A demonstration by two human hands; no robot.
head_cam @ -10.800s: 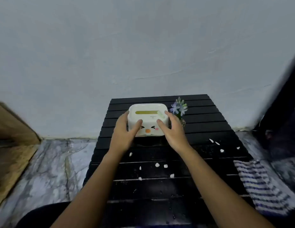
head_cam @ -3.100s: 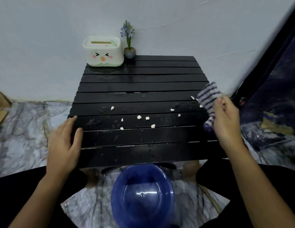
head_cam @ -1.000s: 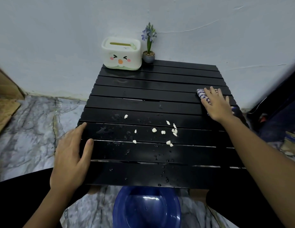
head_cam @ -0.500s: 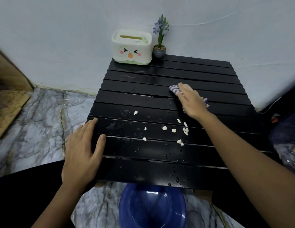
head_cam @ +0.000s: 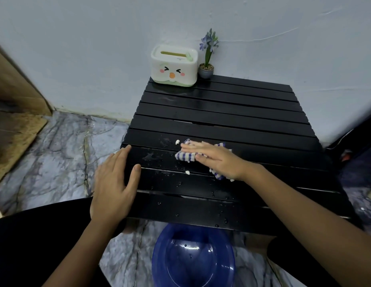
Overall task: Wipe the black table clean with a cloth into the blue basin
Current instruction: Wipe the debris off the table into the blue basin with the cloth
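The black slatted table (head_cam: 222,112) stands against the wall. My right hand (head_cam: 216,160) presses flat, fingers straight, on the blue-and-white striped cloth (head_cam: 185,155) in the table's middle. A white crumb (head_cam: 177,142) lies just beyond the cloth's far left corner and another crumb (head_cam: 187,172) lies just in front of the cloth. Water droplets dot the near slats. My left hand (head_cam: 115,183) rests flat on the table's near left edge. The blue basin (head_cam: 193,257) sits on the floor below the front edge, partly under the table.
A white tissue box with a cartoon face (head_cam: 173,66) and a small potted purple flower (head_cam: 207,56) stand at the table's far left corner by the wall. Marble floor (head_cam: 56,152) lies to the left, with a brown board (head_cam: 12,129) beyond it.
My right hand has swept the cloth leftward and toward me across the table, covering most of the crumbs that lay in the middle. My left hand has stayed on the left edge.
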